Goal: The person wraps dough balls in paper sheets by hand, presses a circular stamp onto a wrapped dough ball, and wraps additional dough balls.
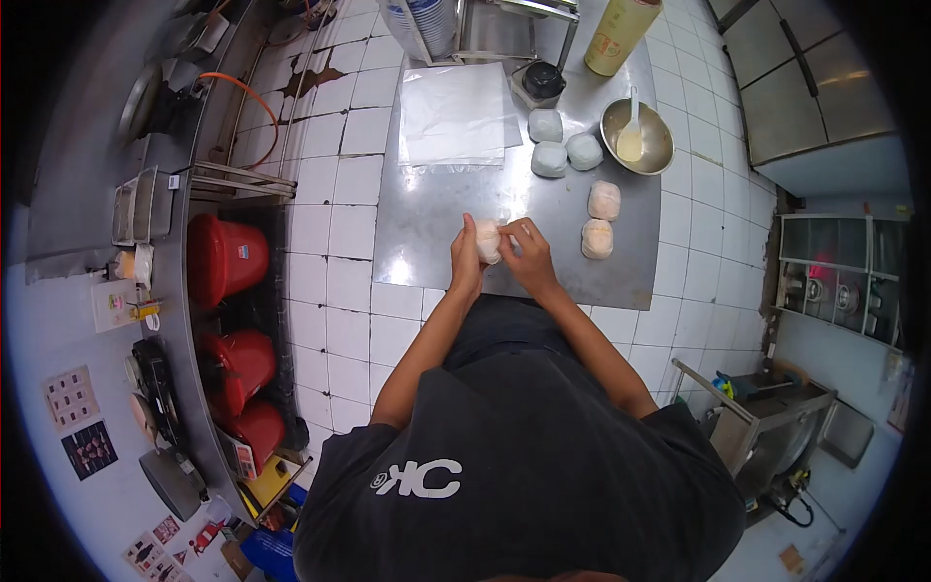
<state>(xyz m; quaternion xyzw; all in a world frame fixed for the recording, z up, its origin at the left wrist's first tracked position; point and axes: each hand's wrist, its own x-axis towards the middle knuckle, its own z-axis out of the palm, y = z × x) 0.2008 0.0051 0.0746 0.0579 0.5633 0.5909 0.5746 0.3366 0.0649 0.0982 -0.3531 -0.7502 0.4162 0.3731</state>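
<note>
My left hand (467, 260) is wrapped round the left side of a pale, wrapped ball (488, 242) near the front edge of the metal table (427, 228). On the ball's right side, the bent fingers of my right hand (527, 258) pinch at its surface. Two similar pinkish balls, a far one (603, 201) and a near one (597, 240), lie to the right. Farther back sit several pale bluish wrapped balls (549, 159). A stack of white sheets (452, 114) lies at the back left of the table.
A metal bowl (657, 133) with a white paddle (630, 144) stands at the right edge. Behind are a black-topped container (540, 81), a yellow-green canister (621, 37) and a metal rack (495, 37). Red tubs (229, 260) sit under the left counter.
</note>
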